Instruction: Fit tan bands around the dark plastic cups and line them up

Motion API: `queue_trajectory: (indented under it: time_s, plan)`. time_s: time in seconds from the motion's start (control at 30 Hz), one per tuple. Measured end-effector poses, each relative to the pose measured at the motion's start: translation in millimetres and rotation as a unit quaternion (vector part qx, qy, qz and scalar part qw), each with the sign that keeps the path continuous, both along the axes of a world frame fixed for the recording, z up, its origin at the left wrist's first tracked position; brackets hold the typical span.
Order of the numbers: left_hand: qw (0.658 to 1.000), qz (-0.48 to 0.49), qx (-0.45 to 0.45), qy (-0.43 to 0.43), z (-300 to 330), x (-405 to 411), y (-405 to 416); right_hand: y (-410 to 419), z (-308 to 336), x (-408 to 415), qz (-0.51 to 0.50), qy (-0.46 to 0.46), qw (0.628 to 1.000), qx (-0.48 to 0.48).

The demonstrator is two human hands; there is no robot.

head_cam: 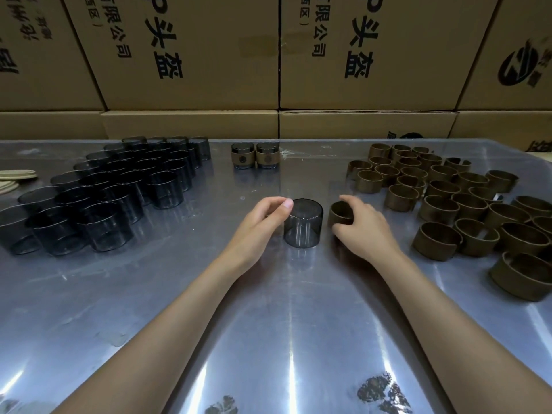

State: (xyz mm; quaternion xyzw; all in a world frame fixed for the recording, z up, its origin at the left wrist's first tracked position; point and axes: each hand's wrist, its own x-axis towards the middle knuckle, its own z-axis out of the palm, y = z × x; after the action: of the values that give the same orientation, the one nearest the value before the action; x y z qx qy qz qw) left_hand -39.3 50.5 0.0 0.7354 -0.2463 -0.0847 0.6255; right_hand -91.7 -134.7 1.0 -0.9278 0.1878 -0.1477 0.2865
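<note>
dark cup [303, 224] upside down on bench [268, 324], between hands | left hand [263, 222] pinches its top edge | right hand [363, 225] grips tan band [339, 212] just right

Cups [113, 186] L, bands [448, 201] R, banded pair [255, 155] ctr-back.

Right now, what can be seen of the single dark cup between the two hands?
The dark cup is smoky, see-through plastic, cylindrical, standing apart from the stacks on the shiny table, seemingly upside down with its closed end up. It wears no band yet. The left hand touches its upper edge with fingertips; the right hand does not touch it.
</note>
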Motion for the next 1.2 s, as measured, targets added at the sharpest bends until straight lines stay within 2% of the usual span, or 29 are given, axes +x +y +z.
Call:
queue_trajectory:
  time_s: [0.07,0.17,0.27,0.33,0.43,0.67,1.0,1.1,1.2]
  plan:
    - [1.0,0.001,0.0,0.0,0.5,-0.4,-0.3,-2.2,-0.2,1.7,-0.022,-0.054,0.998,0.012]
    - [1.0,0.005,-0.002,-0.008,1.9,-0.9,-0.6,4.4,7.4,2.4,-0.043,-0.204,0.976,0.064]
    - [0.996,0.039,-0.024,-0.072,7.1,-4.2,-1.3,19.9,16.9,-1.7,0.002,-0.34,0.939,0.059]
    - [0.989,0.054,-0.06,-0.127,13.7,-8.8,-2.4,31.7,20.8,-5.8,0.038,-0.37,0.927,0.053]
    - [0.982,0.026,-0.069,-0.176,17.6,-19.1,-7.0,46.9,19.8,-9.0,0.082,-0.371,0.925,0.021]
    - [0.98,0.034,-0.04,-0.194,11.6,-16.4,-6.3,53.3,7.9,-9.2,0.184,-0.336,0.924,0.004]
    - [0.984,0.015,-0.03,-0.177,7.6,-14.8,-10.1,51.0,1.5,-0.2,0.135,-0.345,0.928,0.045]
    - [0.984,0.03,-0.003,-0.174,4.3,-9.8,-8.6,50.0,0.8,2.9,0.15,-0.327,0.927,0.101]
    - [0.991,0.015,0.013,-0.129,2.2,-6.3,-8.2,50.4,-0.8,5.6,0.162,-0.315,0.922,0.157]
